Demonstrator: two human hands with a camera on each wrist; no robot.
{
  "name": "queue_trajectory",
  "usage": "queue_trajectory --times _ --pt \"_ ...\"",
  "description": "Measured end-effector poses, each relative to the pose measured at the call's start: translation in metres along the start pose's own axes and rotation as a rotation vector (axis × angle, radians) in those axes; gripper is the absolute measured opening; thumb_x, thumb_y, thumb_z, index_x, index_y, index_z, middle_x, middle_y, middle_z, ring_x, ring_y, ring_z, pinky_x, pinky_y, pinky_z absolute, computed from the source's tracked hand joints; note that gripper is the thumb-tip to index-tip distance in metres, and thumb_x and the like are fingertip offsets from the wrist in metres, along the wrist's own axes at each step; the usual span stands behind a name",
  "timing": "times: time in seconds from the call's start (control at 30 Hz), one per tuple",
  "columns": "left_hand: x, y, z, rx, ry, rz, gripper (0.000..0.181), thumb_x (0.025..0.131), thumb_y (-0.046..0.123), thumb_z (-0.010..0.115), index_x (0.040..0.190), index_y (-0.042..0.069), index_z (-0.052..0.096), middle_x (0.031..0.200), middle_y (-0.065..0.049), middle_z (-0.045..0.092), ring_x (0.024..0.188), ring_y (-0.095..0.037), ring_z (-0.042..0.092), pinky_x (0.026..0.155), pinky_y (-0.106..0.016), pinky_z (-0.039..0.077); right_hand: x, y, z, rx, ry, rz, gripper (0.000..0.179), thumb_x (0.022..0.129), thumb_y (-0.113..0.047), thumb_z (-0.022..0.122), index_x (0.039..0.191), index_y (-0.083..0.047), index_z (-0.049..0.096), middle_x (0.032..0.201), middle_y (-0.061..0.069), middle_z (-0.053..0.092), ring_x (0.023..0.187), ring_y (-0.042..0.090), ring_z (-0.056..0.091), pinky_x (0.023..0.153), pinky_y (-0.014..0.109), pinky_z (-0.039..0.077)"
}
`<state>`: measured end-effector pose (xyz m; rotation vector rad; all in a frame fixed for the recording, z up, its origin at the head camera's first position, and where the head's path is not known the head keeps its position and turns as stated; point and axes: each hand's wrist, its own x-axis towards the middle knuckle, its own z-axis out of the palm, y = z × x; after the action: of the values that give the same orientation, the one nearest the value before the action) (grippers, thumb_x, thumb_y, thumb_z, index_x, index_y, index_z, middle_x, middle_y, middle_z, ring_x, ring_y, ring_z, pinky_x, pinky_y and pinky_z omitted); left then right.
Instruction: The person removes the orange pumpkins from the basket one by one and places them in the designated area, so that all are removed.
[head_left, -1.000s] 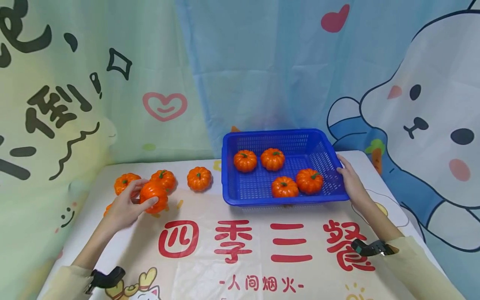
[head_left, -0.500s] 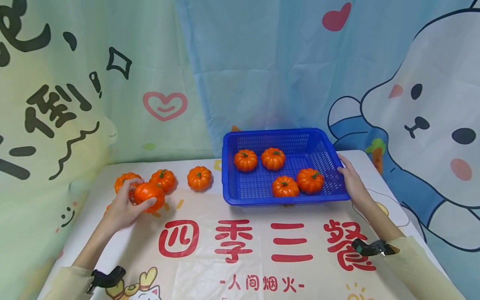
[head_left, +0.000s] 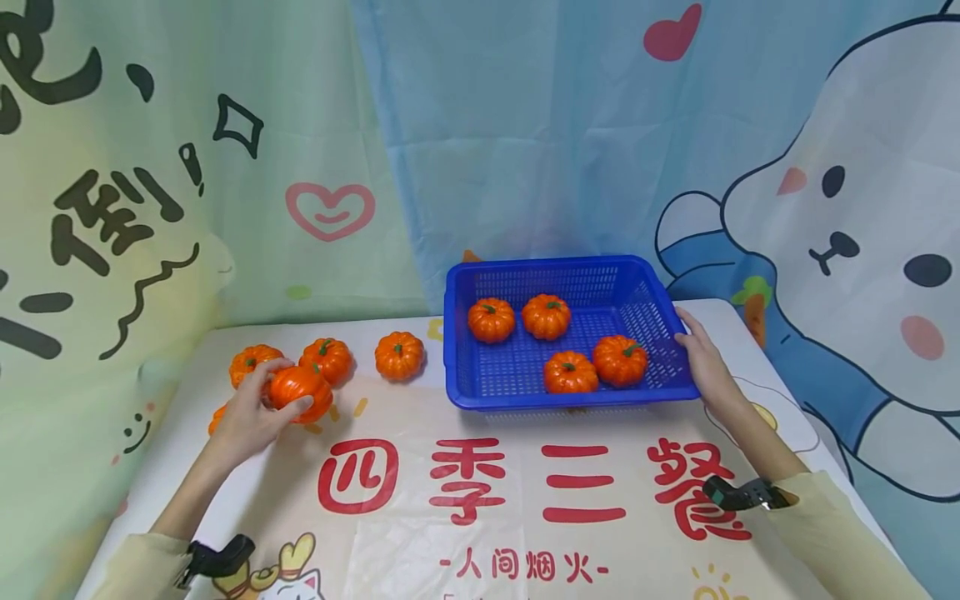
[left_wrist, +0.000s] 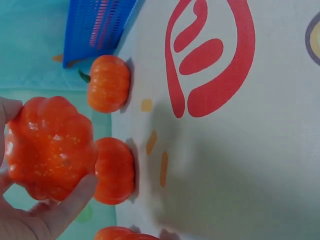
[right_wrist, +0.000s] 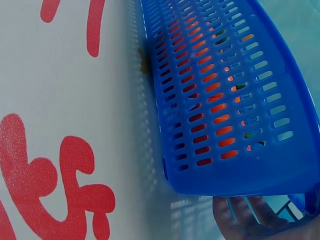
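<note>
My left hand (head_left: 251, 421) holds a shiny orange pumpkin (head_left: 302, 393) above the left part of the table, thumb along its near side. Its speckled, ribbed surface faces the left wrist camera, close beside the thumb (left_wrist: 72, 207). Around that hand sit several more small pumpkins, among them one with a green stem (head_left: 327, 360) and another farther right (head_left: 399, 357). On the right, my right hand (head_left: 708, 362) grips the end of a blue plastic basket (head_left: 570, 402). Several pumpkins lie inside it; their orange shows through the slots in the right wrist view.
A white table carries a cream cloth (head_left: 420, 467) with red lettering. Behind it hangs a printed curtain (head_left: 480, 125) close to the basket's back. A thin cable (head_left: 780, 396) runs along the table's right side.
Over the last second the held pumpkin has shifted slightly left and turned in my left hand, then risen very slightly. My right hand and the basket have stayed in place.
</note>
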<state>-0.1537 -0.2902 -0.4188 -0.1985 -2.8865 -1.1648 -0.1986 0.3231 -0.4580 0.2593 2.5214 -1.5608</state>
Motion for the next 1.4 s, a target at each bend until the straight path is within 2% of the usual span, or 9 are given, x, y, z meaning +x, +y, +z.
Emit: queue_trajectory --times 0.2,0.43,0.57,0.63,0.73,0.87,1.1,1.2,1.4 --pt "-0.0009 -0.0011 0.0022 -0.023 0.015 -0.006 0.055 0.091 0.017 0.065 0.135 -0.001 0.036 0.125 -0.028 0.045 0.108 -0.043 0.053 0.08 -0.044 0.056 0.0004 0.0006 0.0006 -0.003 -0.001 0.003 0.057 0.104 -0.04 0.015 0.155 -0.033 -0.008 0.163 0.021 0.004 0.14 0.056 0.02 0.105 0.076 0.022" --pt "-0.0003 -0.0035 0.003 0.014 0.017 0.025 0.049 0.092 0.017 0.062 0.136 0.003 0.046 0.129 -0.027 0.045 0.113 -0.042 0.044 0.081 -0.05 0.054 0.0001 0.0003 0.0008 -0.001 0.012 -0.008 0.056 0.104 -0.041 0.016 0.155 -0.033 -0.007 0.162 0.023 0.006 0.139 0.055 0.022 0.105 0.076 0.023" --pt "-0.0002 -0.006 0.0039 -0.011 0.015 0.045 0.049 0.089 0.013 0.066 0.132 0.002 0.046 0.128 -0.027 0.044 0.114 -0.043 0.043 0.084 -0.056 0.052 -0.0008 -0.0008 0.0004 -0.001 0.015 -0.013 0.057 0.104 -0.041 0.016 0.155 -0.033 -0.007 0.162 0.023 0.006 0.139 0.055 0.021 0.105 0.076 0.022" --pt "0.0001 -0.0072 0.0045 -0.03 0.009 0.051 0.051 0.088 0.013 0.068 0.131 0.001 0.044 0.128 -0.027 0.043 0.114 -0.042 0.043 0.083 -0.052 0.053 -0.001 -0.0011 0.0004 -0.001 0.015 -0.012 0.057 0.104 -0.041 0.016 0.155 -0.033 -0.007 0.162 0.023 0.006 0.14 0.055 0.02 0.105 0.076 0.022" --pt "0.0008 -0.0083 0.0055 -0.061 -0.003 0.041 0.054 0.088 0.014 0.069 0.13 0.0 0.04 0.129 -0.025 0.041 0.113 -0.04 0.045 0.081 -0.034 0.054 -0.0009 -0.0011 0.0005 0.0 0.013 -0.006 0.057 0.104 -0.041 0.016 0.155 -0.032 -0.007 0.162 0.022 0.005 0.14 0.055 0.02 0.105 0.076 0.022" --pt "0.0025 -0.0081 0.0067 -0.099 -0.004 0.005 0.053 0.091 0.019 0.066 0.129 -0.001 0.035 0.127 -0.024 0.04 0.11 -0.037 0.048 0.075 -0.014 0.047 -0.0002 0.0002 0.0008 0.001 0.01 -0.002 0.057 0.104 -0.041 0.017 0.155 -0.033 -0.008 0.163 0.021 0.004 0.141 0.055 0.019 0.106 0.076 0.022" --pt "0.004 -0.0062 0.0055 -0.103 -0.034 -0.082 0.054 0.095 0.028 0.061 0.13 0.002 0.03 0.132 -0.023 0.037 0.112 -0.038 0.048 0.073 -0.016 0.05 0.0007 0.0012 0.0009 0.004 0.016 -0.015 0.057 0.104 -0.04 0.017 0.155 -0.032 -0.007 0.163 0.02 0.003 0.141 0.055 0.018 0.106 0.076 0.02" --pt "0.0029 -0.0065 0.0062 -0.097 -0.032 -0.081 0.053 0.095 0.029 0.062 0.128 0.001 0.031 0.134 -0.022 0.037 0.112 -0.038 0.047 0.072 -0.016 0.05 0.0008 0.0008 0.001 0.005 0.015 -0.011 0.057 0.104 -0.041 0.017 0.155 -0.032 -0.007 0.163 0.021 0.004 0.141 0.055 0.019 0.106 0.076 0.021" --pt "0.0016 -0.0068 0.0084 -0.117 0.011 -0.036 0.045 0.093 0.022 0.065 0.116 -0.001 0.033 0.131 -0.02 0.038 0.108 -0.033 0.049 0.07 -0.011 0.05 -0.0008 -0.0016 0.0013 0.004 0.009 0.005 0.057 0.104 -0.041 0.017 0.155 -0.033 -0.007 0.163 0.021 0.004 0.141 0.055 0.019 0.106 0.076 0.021"
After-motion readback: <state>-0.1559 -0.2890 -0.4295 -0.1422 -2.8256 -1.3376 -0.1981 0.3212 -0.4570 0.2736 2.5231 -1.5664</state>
